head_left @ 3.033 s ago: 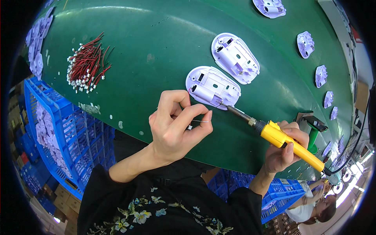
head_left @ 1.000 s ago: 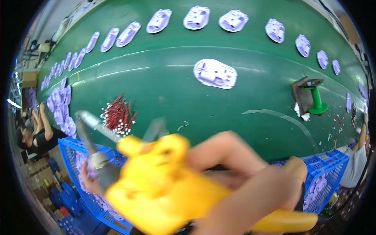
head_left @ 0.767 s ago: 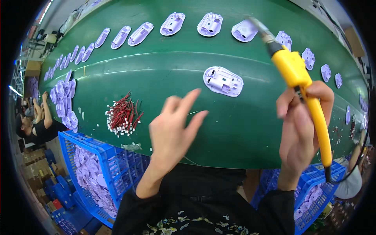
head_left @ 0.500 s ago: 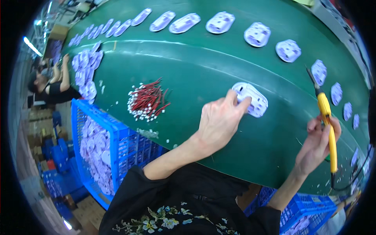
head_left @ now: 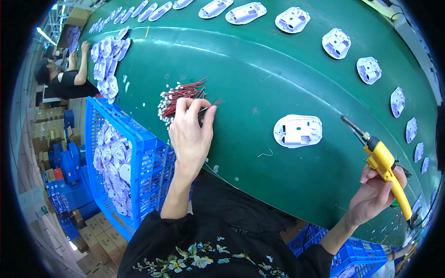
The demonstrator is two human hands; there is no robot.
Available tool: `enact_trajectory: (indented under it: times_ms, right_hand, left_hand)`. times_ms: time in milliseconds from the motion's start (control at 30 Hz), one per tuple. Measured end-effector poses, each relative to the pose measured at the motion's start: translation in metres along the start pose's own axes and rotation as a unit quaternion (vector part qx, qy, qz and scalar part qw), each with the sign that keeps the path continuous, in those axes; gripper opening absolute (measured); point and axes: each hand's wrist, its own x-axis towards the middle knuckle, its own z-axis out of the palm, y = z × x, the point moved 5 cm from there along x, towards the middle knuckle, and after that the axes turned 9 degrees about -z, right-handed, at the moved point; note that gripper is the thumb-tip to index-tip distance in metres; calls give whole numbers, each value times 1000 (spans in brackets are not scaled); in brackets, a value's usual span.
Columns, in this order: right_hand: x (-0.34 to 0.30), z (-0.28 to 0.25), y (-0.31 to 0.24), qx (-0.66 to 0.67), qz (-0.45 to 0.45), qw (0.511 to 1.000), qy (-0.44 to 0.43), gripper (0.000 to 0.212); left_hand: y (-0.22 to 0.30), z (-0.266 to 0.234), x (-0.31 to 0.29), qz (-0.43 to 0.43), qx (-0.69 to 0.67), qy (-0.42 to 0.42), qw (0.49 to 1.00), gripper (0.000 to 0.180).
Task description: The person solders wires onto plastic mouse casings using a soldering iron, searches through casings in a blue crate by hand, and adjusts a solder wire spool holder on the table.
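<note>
My left hand (head_left: 192, 129) reaches over a pile of red wires (head_left: 183, 90) with white connector ends. Its thumb and forefinger are pinched together at the pile's right side, and a thin, blurred wire seems to stick out from the fingertips. In my right hand (head_left: 376, 197) is a yellow soldering iron (head_left: 382, 160), held by its handle, its metal tip pointing up and left over the table. Between the two hands a white plastic shell (head_left: 298, 131) lies flat, its moulded inner side up. Neither hand touches it.
More shells (head_left: 336, 43) curve in a row along the far side of the green table (head_left: 250, 185). A shell heap (head_left: 109, 60) lies at left. Blue crates (head_left: 139, 171) stand against the near edge, one full of shells. Another person (head_left: 69, 83) works at far left.
My left hand has let go of the white shell and moved left to the red wires. The soldering iron has tilted, its tip lower and further left. The whole view has shifted slightly.
</note>
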Motion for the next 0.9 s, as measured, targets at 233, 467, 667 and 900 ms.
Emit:
enact_trajectory:
  times_ms: [233, 467, 667, 900]
  right_hand:
    - [8, 19, -17, -124, -14, 992, -16, 38]
    - [9, 50, -3, -56, 3, 993, -100, 43]
    - [-16, 47, 5, -91, -31, 986, -140, 37]
    - [-20, 60, 7, -75, -63, 977, -191, 28]
  left_hand:
    - [13, -13, -7, -14, -192, -58, 979, 5]
    - [42, 21, -45, -50, -308, -237, 920, 11]
    - [37, 43, -62, -89, -373, -205, 901, 12]
    - [33, 48, -63, -79, -407, -166, 895, 14]
